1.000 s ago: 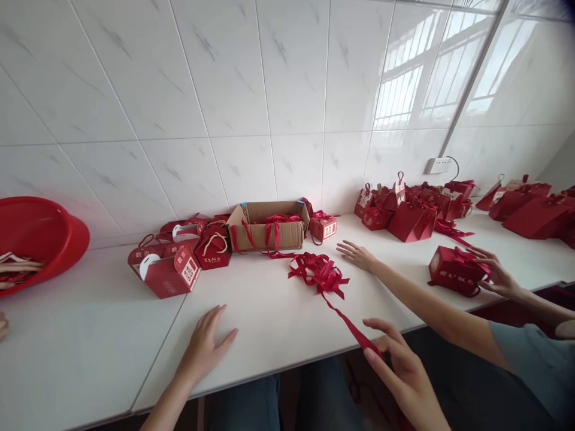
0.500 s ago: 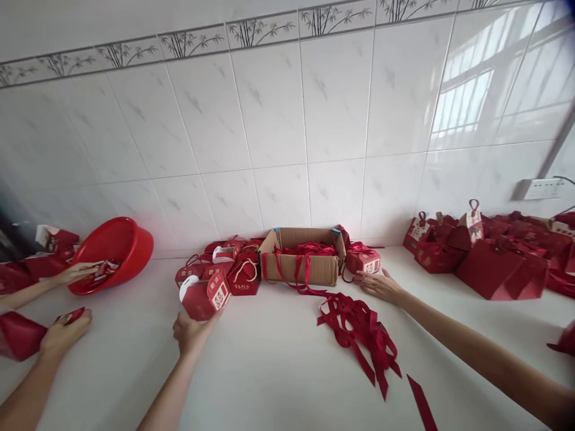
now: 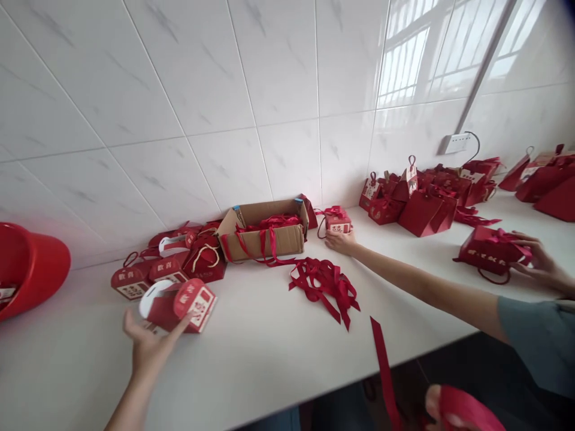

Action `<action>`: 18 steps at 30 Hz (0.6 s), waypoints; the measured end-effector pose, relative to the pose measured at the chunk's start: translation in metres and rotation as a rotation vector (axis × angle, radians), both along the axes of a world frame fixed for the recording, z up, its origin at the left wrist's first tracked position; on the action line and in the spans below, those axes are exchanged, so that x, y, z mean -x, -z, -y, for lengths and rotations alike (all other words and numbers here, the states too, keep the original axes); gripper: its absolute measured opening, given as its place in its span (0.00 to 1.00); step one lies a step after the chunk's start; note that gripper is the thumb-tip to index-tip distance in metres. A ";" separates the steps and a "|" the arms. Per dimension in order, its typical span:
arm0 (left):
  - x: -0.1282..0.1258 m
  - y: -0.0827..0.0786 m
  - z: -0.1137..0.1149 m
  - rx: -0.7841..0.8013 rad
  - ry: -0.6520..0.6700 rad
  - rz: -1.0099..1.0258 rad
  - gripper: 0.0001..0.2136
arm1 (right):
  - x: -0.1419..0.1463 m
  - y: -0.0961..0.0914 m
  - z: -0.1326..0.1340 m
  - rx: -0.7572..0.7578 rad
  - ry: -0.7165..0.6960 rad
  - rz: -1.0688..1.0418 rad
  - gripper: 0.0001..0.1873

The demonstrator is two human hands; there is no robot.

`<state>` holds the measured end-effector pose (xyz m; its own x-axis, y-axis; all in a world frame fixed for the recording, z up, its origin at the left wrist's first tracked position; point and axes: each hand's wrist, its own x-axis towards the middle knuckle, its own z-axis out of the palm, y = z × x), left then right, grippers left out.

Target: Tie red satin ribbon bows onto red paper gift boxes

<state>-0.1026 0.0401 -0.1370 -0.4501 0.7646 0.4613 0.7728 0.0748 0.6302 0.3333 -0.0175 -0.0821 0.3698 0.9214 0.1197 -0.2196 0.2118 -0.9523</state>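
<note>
A red gift box [image 3: 171, 310] with a white-lined flap raised stands on the white counter at the left. My left hand [image 3: 150, 342] is open at its near side, thumb spread away, a finger against the box. Close to the camera at the bottom right, my right hand [image 3: 432, 402] is closed on a dark red ribbon [image 3: 467, 410]; part of the hand is hidden. A ribbon strip [image 3: 381, 356] hangs over the counter edge. Several cut ribbons [image 3: 323, 287] lie tangled at mid-counter.
A cardboard carton [image 3: 287, 239] of ribbons stands by the wall, red boxes [image 3: 128, 282] left of it. A red basin [image 3: 49, 257] is far left. A co-worker's hand [image 3: 341, 240] touches a small box [image 3: 338, 220]; their other hand [image 3: 543, 260] touches a bow-tied box [image 3: 483, 250].
The view has swung right and down, showing the counter edge and my right hand. My left hand has loosened from the box. The co-worker's second hand is now visible.
</note>
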 end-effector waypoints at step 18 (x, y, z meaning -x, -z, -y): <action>-0.120 -0.006 0.088 -0.081 0.457 -0.185 0.19 | 0.062 0.069 0.134 0.306 -0.096 0.003 0.13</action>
